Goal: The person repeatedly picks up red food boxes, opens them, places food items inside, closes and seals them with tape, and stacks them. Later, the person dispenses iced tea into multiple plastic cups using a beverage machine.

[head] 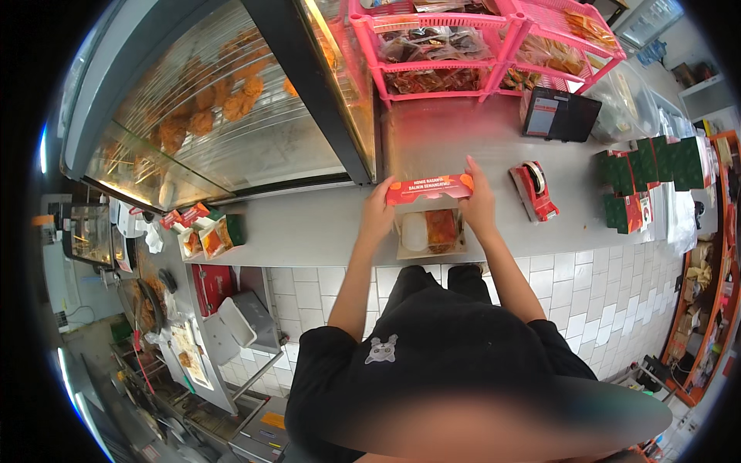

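Observation:
A paperboard meal box [400,250] stands at the front edge of the steel counter. Inside it lie a white block of rice [414,231] and red-sauced food [442,227]. The box's red printed lid flap [430,190] is raised and bears writing. My left hand [377,209] grips the flap's left end. Its right end is between the fingers of my right hand [478,204]. The box's far inner part is partly hidden behind the flap.
A glass display case [249,133] with fried chicken stands at left. Two open food boxes [209,238] sit below it. Right are a red tape dispenser [534,191], a black tablet [561,114] and stacked green boxes [654,168]. Pink racks [434,66] with bagged goods rise behind the counter [312,226].

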A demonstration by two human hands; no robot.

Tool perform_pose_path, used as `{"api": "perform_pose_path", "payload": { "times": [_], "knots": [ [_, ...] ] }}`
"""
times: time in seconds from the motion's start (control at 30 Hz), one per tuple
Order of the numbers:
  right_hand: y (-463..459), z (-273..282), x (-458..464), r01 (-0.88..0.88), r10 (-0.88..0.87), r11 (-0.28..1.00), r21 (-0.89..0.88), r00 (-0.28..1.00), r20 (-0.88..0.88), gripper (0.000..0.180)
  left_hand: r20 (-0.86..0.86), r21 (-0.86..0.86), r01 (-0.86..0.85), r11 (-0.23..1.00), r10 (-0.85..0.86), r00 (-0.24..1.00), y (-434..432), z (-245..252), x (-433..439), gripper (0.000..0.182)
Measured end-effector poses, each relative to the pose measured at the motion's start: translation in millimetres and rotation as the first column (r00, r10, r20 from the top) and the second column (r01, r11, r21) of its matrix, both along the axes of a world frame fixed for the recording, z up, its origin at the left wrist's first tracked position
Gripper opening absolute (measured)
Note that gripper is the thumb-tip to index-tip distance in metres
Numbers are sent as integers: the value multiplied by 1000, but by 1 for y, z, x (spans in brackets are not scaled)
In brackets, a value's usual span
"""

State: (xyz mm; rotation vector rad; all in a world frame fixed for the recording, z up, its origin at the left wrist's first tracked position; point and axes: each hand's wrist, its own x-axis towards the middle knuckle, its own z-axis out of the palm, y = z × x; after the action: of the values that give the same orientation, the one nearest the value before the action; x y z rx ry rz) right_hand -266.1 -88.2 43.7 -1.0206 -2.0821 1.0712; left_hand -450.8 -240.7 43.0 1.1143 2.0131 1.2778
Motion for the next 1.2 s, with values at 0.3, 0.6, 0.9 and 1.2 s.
{"api": "perform_pose_path", "payload": {
  "times": [0.3,0.6,0.9,1.2],
  "knots": [
    [-21,-6,81,-591,573,807,-10,778,260,44,-665,7,323,946,-236,708,-83,-25,29,49],
    [-43,-38,85,-548,497,807,219,832,247,54,770,-416,8,909,348,534,-99,-50,79,36],
    [-44,-29,92,-511,481,843,171,856,189,57,868,-45,-280,959,177,464,-57,-88,111,42],
    [-51,-35,103,-679,519,659,323,721,459,49,436,-496,-247,832,485,758,-97,-63,59,74]
  ]
}}
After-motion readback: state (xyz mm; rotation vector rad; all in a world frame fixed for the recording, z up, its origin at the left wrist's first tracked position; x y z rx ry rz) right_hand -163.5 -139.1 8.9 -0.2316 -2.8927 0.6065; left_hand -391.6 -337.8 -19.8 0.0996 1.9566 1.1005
